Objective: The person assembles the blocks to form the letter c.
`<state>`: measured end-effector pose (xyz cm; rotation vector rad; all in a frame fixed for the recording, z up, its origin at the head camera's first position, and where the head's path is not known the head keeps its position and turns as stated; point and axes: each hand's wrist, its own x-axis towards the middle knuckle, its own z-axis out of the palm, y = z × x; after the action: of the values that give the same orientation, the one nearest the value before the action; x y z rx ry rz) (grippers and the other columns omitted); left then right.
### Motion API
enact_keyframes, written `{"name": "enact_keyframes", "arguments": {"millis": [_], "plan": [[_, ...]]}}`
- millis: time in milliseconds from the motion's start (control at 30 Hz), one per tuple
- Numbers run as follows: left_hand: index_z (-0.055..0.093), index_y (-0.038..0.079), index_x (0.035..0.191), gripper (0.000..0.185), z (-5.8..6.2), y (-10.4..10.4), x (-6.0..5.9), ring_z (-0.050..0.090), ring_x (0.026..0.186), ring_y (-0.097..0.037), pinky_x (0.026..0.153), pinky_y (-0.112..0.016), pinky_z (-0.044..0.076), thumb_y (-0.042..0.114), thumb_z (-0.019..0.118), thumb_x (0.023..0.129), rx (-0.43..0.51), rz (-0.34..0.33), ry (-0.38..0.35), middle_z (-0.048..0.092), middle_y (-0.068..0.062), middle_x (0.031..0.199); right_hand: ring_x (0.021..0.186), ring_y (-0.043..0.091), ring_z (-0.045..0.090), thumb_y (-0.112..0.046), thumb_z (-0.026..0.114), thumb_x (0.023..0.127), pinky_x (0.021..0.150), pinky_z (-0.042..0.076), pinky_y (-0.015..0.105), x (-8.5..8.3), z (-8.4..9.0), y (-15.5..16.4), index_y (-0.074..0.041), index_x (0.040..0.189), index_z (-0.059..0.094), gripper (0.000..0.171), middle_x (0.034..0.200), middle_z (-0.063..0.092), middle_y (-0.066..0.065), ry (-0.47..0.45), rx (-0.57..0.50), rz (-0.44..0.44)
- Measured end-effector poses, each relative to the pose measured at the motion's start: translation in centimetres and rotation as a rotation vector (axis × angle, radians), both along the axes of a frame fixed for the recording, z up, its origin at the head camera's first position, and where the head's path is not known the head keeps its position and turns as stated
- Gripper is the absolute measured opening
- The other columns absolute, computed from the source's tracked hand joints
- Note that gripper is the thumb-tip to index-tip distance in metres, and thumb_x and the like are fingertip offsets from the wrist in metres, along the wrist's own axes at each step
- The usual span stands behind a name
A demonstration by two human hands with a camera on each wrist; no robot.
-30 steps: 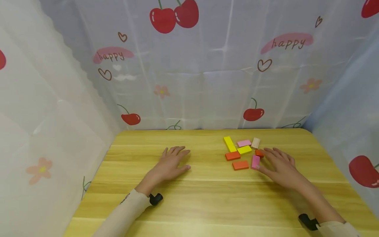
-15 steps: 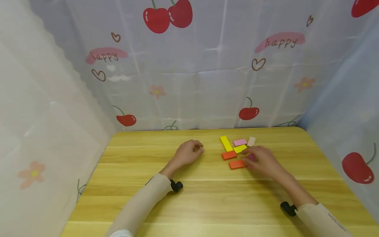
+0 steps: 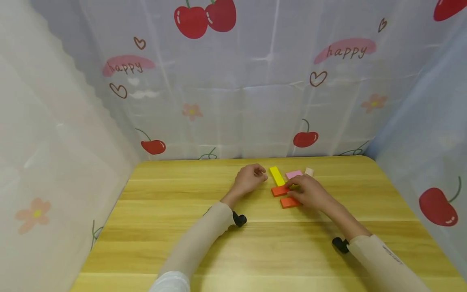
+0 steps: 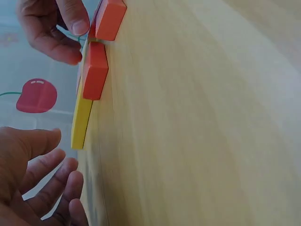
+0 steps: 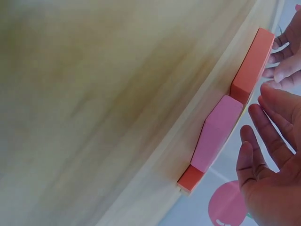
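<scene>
The wood-grain table (image 3: 226, 251) has rounded far corners. Towards its far edge lie a long yellow block (image 3: 276, 176), a pale pink block (image 3: 294, 174), a plain wooden block (image 3: 309, 172), a red-orange block (image 3: 279, 191), a nearer orange block (image 3: 289, 202), a deeper pink block (image 5: 217, 134) and a small red block (image 5: 190, 178).

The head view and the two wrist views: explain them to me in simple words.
No machine here, just a person's bare left hand and right hand. One picture comes from a camera worn on the head, looking forward and down; the other two come from cameras on the wrists, each showing its own hand up close. On the wood-grain table lie small blocks: a long yellow block, two orange blocks, a bright pink block and several others. The left hand is near the long yellow block; the right hand is at the group, hiding part of it. Neither hand visibly holds a block.
</scene>
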<state>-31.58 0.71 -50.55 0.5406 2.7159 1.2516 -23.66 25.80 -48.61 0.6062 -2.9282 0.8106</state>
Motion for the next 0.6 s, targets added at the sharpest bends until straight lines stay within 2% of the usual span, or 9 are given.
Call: {"name": "enact_keyframes", "arguments": {"millis": [100,233,400,600], "plan": [[0.076,0.018,0.121,0.027,-0.2,1.1,-0.2,0.072,0.104,-0.018,0.095,-0.039,0.057,0.034,0.079,0.098,-0.01,0.045,-0.003,0.078,0.001,0.114,0.112,0.031,0.069,-0.011,0.081,0.096,0.104,0.053,0.058,-0.2,-0.1,-0.2,-0.009,0.118,0.079,0.022,0.119,0.079,0.007,-0.024,-0.027,-0.007],[0.076,0.02,0.12,0.03,-0.5,2.3,-0.5,0.073,0.106,-0.018,0.096,-0.04,0.056,0.036,0.082,0.096,-0.037,0.107,-0.017,0.079,0.002,0.115,0.111,0.032,0.068,-0.011,0.081,0.096,0.102,0.053,0.057,-0.4,-0.3,-0.5,-0.007,0.116,0.079,0.02,0.118,0.079,0.01,-0.032,-0.042,0.032],[0.076,0.02,0.124,0.037,-0.5,3.6,-0.7,0.072,0.103,-0.018,0.093,-0.039,0.056,0.04,0.083,0.094,-0.059,0.132,-0.01,0.079,0.002,0.113,0.109,0.031,0.066,-0.011,0.082,0.095,0.101,0.051,0.055,-0.5,-0.4,-0.4,-0.009,0.113,0.08,0.018,0.115,0.079,0.007,0.005,-0.007,0.034],[0.075,0.023,0.125,0.042,-0.3,4.8,-0.9,0.071,0.103,-0.016,0.094,-0.038,0.055,0.044,0.086,0.091,-0.116,0.172,0.008,0.078,0.005,0.112,0.109,0.032,0.065,-0.01,0.082,0.095,0.102,0.05,0.056,-0.7,-0.3,-0.1,-0.009,0.114,0.079,0.019,0.116,0.078,0.007,-0.001,-0.006,0.027]]}}
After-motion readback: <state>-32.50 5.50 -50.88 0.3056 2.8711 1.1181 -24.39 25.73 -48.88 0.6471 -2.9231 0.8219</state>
